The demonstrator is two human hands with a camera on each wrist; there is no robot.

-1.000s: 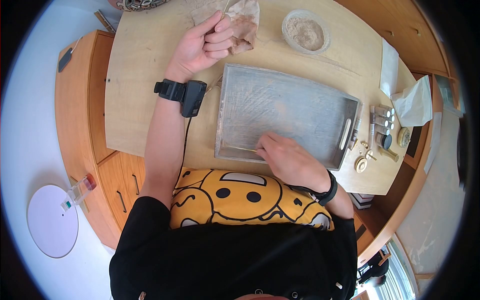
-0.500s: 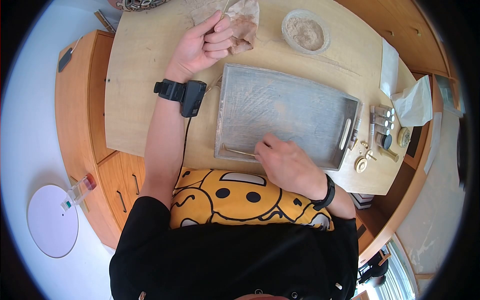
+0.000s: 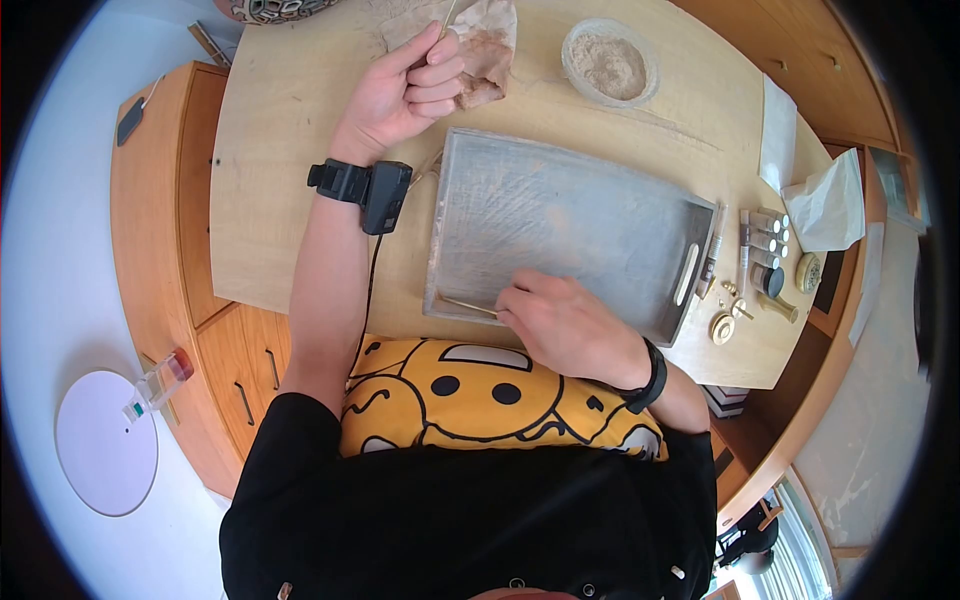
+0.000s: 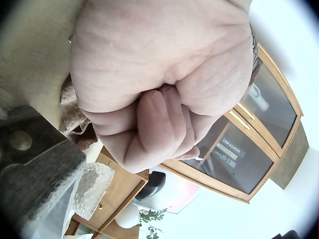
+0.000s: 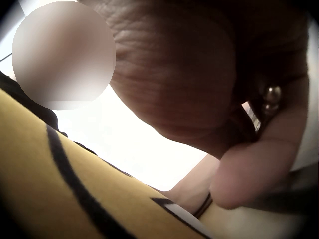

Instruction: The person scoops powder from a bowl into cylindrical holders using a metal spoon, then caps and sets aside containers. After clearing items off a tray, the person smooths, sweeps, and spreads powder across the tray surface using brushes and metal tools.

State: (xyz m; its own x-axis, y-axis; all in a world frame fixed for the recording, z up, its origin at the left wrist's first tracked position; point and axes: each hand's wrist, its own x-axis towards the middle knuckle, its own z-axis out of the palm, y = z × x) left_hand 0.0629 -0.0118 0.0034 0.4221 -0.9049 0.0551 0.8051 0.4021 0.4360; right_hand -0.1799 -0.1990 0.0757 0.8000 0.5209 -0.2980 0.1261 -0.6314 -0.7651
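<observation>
In the head view, a grey-washed wooden tray (image 3: 570, 215) lies in front of the person. The right hand (image 3: 565, 325) pinches a thin gold-coloured stick (image 3: 470, 306) over the tray's near edge, its far end at the near left corner. Round metallic beads (image 5: 271, 94) show between the fingers in the right wrist view. Beyond the tray's left side, the left hand (image 3: 415, 85) is raised with curled fingers and grips another thin stick (image 3: 449, 18) pointing up. The left wrist view shows the left hand's fingers (image 4: 159, 124) folded toward the palm; the stick is mostly hidden there.
A stained cloth (image 3: 488, 55) lies behind the left hand, and a bowl of brownish powder (image 3: 612, 65) stands behind the tray. Small bottles (image 3: 768, 240) and brass-coloured parts (image 3: 722, 328) are on the right. A yellow cushion (image 3: 480, 390) sits against the table's near edge.
The right hand has shifted a little left, and its stick is tilted more than before. The tray's near left corner has moved slightly left. The left hand has hardly moved.
</observation>
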